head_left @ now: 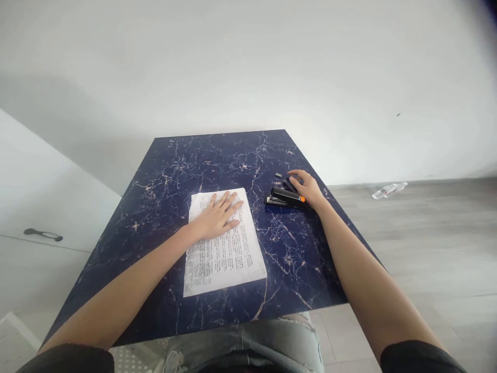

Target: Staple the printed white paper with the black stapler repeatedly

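Observation:
Printed sheets of paper (229,259) lie on the dark blue marble-patterned table, a little left of its middle. My left hand (217,217) rests flat on them, fingers spread. To the right is a black stapler (286,196) with an orange patch at its right end. My right hand (306,189) is just behind and beside that end, thumb and forefinger stretched out and apart; its other fingers are partly hidden. A small dark shape under the thumb is too unclear to name. Left of the fingertips lies a small grey strip (278,175), possibly staples.
The table (209,160) has its far edge near a white wall. At left is a white cabinet with a dark handle (42,235). A crumpled clear plastic piece (389,190) lies on the grey floor by the wall. My legs in jeans (248,344) are at the near edge.

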A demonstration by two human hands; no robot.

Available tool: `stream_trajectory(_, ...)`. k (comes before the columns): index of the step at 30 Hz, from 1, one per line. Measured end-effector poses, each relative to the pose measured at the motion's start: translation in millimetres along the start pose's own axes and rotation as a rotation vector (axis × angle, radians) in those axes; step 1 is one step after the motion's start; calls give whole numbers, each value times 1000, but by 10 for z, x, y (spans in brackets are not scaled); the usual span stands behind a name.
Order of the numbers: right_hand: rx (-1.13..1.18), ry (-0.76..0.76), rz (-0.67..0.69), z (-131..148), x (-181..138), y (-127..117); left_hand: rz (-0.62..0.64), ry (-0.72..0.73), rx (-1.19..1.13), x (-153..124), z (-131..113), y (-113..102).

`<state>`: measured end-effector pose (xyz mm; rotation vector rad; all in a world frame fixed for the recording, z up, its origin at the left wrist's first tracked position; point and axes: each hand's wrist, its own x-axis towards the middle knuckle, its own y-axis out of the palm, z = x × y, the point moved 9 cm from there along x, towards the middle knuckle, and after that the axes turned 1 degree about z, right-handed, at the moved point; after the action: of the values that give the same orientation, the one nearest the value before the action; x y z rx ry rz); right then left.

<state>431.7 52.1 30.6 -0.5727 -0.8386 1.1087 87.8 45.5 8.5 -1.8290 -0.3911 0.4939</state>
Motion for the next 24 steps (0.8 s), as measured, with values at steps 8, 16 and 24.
stream_trajectory(8,-163,-147,167,79,199,267,-14,-22,-4,-25,-45,-43)
stream_trajectory(16,-169,-311,212,187,221,335,-52,-32,-43,-28,-22,-93)
stream_trajectory(24,-110,-268,119,155,232,231,-124,12,-87,-59,-3,-158)
